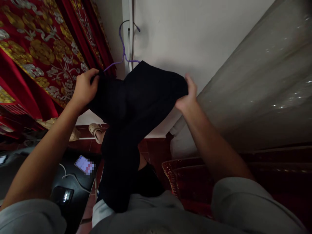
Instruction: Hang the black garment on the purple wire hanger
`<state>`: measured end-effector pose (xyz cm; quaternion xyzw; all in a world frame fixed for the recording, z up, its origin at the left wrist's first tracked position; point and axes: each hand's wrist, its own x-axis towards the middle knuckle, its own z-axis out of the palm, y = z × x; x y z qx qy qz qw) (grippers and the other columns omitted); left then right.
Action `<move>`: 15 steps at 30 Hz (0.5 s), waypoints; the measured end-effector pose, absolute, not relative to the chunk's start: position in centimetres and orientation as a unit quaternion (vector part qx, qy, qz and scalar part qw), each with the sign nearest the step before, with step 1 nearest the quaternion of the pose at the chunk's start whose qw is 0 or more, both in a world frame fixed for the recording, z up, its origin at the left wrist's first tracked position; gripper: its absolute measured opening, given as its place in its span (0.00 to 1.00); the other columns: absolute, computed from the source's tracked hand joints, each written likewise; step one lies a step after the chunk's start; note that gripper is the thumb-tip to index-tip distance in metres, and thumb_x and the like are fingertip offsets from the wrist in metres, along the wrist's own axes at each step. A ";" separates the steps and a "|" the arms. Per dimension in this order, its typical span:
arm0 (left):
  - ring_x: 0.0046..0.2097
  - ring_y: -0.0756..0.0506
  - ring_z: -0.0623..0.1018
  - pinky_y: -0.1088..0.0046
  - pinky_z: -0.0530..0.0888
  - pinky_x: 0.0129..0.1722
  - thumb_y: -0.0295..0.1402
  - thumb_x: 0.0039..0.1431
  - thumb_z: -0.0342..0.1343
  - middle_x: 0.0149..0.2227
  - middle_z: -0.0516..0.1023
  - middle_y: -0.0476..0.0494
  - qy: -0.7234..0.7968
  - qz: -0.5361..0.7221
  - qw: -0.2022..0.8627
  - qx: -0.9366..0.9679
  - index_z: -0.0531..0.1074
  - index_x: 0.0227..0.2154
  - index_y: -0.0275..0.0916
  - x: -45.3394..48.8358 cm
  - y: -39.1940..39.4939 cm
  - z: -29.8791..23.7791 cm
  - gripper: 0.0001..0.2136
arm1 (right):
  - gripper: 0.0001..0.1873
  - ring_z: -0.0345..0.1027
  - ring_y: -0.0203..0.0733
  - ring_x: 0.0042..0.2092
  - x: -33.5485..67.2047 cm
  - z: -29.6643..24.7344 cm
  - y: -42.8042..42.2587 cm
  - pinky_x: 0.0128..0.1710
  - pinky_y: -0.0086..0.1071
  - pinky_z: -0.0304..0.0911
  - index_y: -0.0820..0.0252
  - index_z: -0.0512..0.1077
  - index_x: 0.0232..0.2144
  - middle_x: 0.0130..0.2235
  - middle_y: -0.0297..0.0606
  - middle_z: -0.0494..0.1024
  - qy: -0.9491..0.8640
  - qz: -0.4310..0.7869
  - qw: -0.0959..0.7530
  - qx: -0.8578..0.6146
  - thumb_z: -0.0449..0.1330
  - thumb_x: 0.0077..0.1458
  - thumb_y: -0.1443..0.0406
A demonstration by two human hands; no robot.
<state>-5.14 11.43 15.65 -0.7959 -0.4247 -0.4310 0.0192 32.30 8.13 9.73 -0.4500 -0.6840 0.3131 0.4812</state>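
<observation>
A black garment [143,94] is stretched out in front of me, its lower part hanging down over my lap. A thin purple hanger [123,53] rises above it, with the hook on top and the lower ends running in behind the cloth. My left hand [86,85] grips the garment's left edge, thumb and fingers closed close to the hanger's left arm. At the opposite side my right hand [188,94] holds the rounded right edge, its fingers partly behind the fabric. Folds and dim light hide what kind of garment it is.
Red cloth with gold and silver flower patterns [46,48] hangs at the left. Below it, a black table [80,191] carries a lit phone [84,164], a white cable [75,178] and a dark shiny object [62,195]. A grey sheet-covered bulk [243,97] stands at the right.
</observation>
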 end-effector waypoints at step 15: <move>0.39 0.49 0.64 0.65 0.64 0.48 0.35 0.54 0.65 0.32 0.71 0.53 -0.501 -0.461 -0.006 -0.732 0.66 0.32 0.42 -5.6 15.6 15.8 0.11 | 0.43 0.69 0.49 0.63 28.3 18.7 3.5 0.59 0.47 0.65 0.49 0.53 0.74 0.71 0.40 0.64 -0.667 0.307 0.551 -0.397 0.19 0.67 0.54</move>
